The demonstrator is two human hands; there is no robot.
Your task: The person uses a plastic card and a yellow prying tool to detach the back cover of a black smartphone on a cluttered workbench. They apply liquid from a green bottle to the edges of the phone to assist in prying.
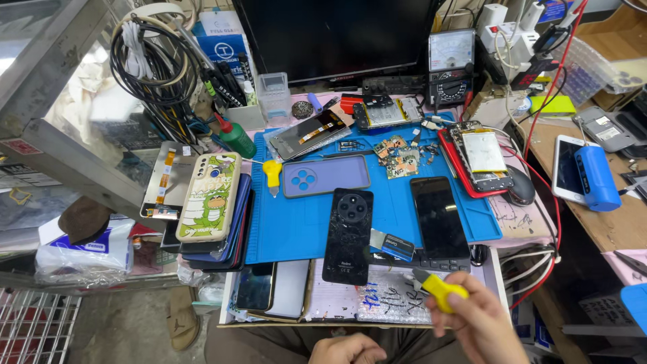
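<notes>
My right hand (480,325) is at the bottom right, closed around a small yellow-handled screwdriver (439,287) whose tip points up-left. My left hand (347,350) is low at the bottom edge, fingers curled, with nothing seen in it. Just above the hands lies a black phone back cover (348,235) with a round camera ring, face down on the blue work mat (303,222). A black phone (439,217) with a dark screen lies to its right. A small blue-labelled part (393,245) rests between them.
A purple phone case (326,176), a second yellow screwdriver (272,175), circuit boards (399,156) and an opened phone in a red frame (480,159) lie on the mat. A stack of phones (210,202) sits left. Monitor, analog meter (451,64), cables and a blue cylinder (597,176) surround it.
</notes>
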